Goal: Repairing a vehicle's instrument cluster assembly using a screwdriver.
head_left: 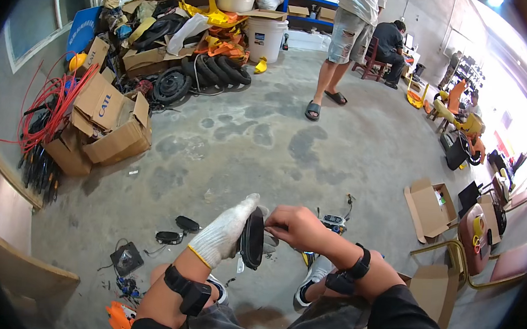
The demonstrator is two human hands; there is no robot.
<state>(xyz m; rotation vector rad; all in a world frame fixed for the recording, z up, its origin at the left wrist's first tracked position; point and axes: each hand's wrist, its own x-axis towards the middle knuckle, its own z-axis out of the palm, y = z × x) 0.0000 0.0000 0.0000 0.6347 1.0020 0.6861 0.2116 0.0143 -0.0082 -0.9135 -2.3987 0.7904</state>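
Observation:
My left hand (218, 230), in a white knitted glove with a yellow cuff edge, grips a long black oval housing (252, 241) and holds it upright above the floor between my knees. Bare, my right hand (296, 226) comes in from the right. Its thumb and fingers are pinched together at the housing's right edge; whatever is between them is too small or hidden to make out. Grey-white glove fingers show just behind the housing. On the floor left of my left hand lie two smaller black oval units (169, 237). Past my right hand is a grey-and-black unit (334, 221) with cables.
A square black part (126, 259) and an orange piece (120, 318) lie at lower left. Cardboard boxes (109, 118), red cable (55, 102) and tyres (172, 85) crowd the far left. An open box (431, 210) and chairs (476, 234) stand right. A person (347, 41) stands ahead.

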